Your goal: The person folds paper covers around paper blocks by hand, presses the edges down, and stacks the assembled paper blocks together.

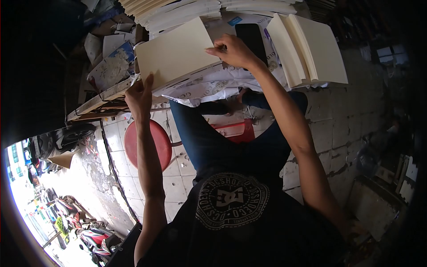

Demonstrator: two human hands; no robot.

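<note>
A cream sheet of paper or thin card [175,52] lies at a slant on the printed wrapping paper [209,89] that covers the table. My left hand [139,97] grips its near left corner, with the fingers partly hidden. At the right edge of the sheet, my right hand [233,51] is closed, thumb and fingertips on the edge. Just beyond my right wrist lies a black phone-like slab [250,42]. To the right stands a thick stack of cream folded sheets [311,51].
Piled paper [178,15] fills the back of the table. Crumpled scraps [111,66] crowd the left side near the wooden table edge [98,100]. A red round stool [147,144] stands below on the tiled floor, left of my legs.
</note>
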